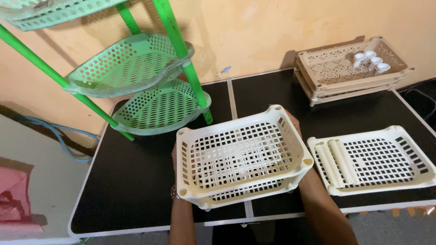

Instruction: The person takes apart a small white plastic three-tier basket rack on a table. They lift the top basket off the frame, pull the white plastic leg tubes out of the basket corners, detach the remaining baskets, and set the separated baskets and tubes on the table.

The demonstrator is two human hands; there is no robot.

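Head view: left hand (174, 156) and right hand (293, 121) clasp opposite ends of stacked cream baskets (243, 156), keeping them level above the black table (136, 181). Right of the right hand, another cream tray (377, 159) holds loose poles (336, 162).

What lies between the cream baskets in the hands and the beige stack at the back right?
In the head view, only bare black table separates the held cream baskets from the beige stack.

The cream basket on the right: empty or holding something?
Holding something: the cream basket has pale tubes lying along its left side.
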